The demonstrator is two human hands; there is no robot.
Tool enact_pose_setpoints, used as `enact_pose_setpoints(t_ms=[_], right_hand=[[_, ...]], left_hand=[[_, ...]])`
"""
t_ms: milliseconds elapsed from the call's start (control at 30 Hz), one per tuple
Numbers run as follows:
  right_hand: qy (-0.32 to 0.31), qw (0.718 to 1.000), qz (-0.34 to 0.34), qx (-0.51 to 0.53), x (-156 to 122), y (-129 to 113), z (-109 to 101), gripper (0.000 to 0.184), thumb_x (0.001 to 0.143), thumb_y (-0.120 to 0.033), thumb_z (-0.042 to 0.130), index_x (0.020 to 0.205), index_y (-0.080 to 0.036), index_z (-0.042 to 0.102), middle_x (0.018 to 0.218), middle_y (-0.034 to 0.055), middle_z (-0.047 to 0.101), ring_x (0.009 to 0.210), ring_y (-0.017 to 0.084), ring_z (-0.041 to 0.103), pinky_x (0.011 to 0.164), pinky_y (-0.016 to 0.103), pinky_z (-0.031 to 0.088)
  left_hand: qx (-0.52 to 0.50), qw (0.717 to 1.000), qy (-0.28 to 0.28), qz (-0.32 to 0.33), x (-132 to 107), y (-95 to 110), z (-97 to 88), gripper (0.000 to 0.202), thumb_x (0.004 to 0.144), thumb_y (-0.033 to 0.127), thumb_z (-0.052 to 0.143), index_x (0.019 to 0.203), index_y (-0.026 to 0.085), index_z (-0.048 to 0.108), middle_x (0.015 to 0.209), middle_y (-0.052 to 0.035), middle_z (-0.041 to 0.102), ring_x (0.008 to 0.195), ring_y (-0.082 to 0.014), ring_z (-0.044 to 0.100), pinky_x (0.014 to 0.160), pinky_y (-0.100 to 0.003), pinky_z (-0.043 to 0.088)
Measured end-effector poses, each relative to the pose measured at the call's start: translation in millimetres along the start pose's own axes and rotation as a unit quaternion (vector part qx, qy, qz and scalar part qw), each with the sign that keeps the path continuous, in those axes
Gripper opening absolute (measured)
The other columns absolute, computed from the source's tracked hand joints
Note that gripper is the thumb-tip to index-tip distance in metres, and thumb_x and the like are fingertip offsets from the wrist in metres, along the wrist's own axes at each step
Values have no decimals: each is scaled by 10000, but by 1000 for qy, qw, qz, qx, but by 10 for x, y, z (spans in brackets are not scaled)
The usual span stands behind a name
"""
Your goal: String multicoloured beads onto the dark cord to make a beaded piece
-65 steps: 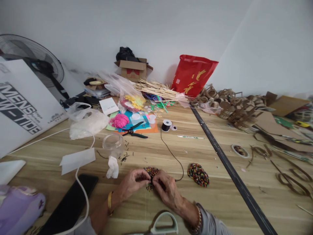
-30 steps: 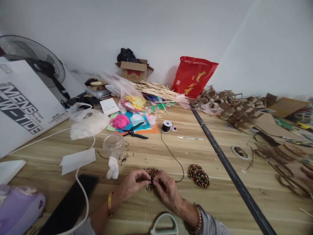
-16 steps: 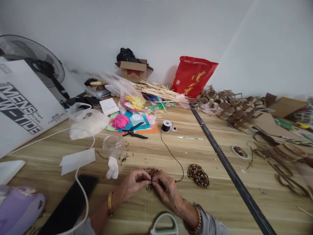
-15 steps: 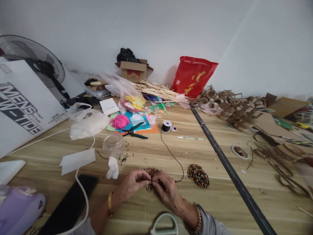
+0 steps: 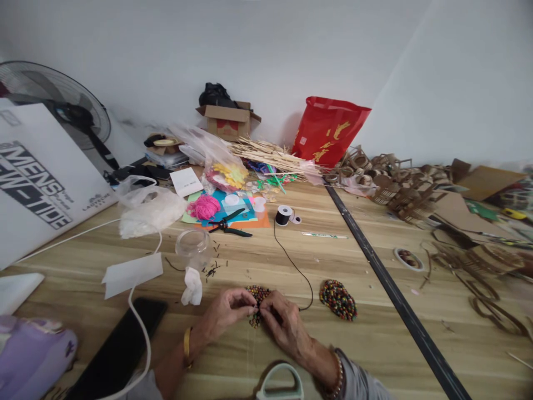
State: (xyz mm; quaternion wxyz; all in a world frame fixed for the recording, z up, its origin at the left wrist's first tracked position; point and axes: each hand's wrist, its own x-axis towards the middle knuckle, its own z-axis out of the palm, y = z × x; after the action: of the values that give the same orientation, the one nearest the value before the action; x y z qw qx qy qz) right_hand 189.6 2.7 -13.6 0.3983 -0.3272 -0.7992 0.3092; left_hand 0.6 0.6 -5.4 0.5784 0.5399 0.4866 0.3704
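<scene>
Beaded piece [image 5: 257,293]: lower centre of frame, on table [image 5: 375,344].
Grip: left hand [image 5: 227,312] and right hand [image 5: 283,325] both pinched on it, from opposite sides.

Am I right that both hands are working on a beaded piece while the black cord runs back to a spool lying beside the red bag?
Not quite. Both hands, left and right, do hold the beaded piece, but the head view shows the cord running to a spool that stands mid-table by the pliers, well short of the red bag.

Single head-worn view, looking forward and down across a wooden table [image 5: 375,344] toward the far wall. The person's hands lie nearest, at the lower edge.
</scene>
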Motion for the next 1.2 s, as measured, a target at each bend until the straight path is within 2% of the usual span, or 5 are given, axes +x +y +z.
enact_pose_setpoints(t_ms=[333, 633, 1200], right_hand=[[-10, 1000, 2, -7, 0, 2, 6, 165, 940, -220, 471, 820, -189, 579, 735, 36, 603, 655, 149, 555, 601, 244, 426], [-1, 1000, 4, -10, -11, 13, 11, 167, 940, -209, 460, 822, -185, 574, 736, 33, 594, 661, 144, 549, 601, 238, 420], [-7, 1000, -1, -18, -8, 14, 17, 151, 935, -212, 469, 827, -189, 573, 739, 38, 599, 652, 147, 552, 591, 243, 421]], left_hand=[[-14, 1000, -23, -1, 0, -31, 21, 184, 672, 315, 739, 718, 149, 675, 693, -20, 684, 691, -174, 604, 701, -291, 468], [-1, 1000, 2, 1, -18, 55, 16, 140, 663, 272, 731, 705, 148, 680, 685, -21, 680, 694, -178, 601, 703, -289, 472], [-1, 1000, -12, -6, -27, 14, 24, 124, 661, 251, 729, 715, 153, 676, 703, -18, 692, 713, -177, 613, 706, -284, 480]])
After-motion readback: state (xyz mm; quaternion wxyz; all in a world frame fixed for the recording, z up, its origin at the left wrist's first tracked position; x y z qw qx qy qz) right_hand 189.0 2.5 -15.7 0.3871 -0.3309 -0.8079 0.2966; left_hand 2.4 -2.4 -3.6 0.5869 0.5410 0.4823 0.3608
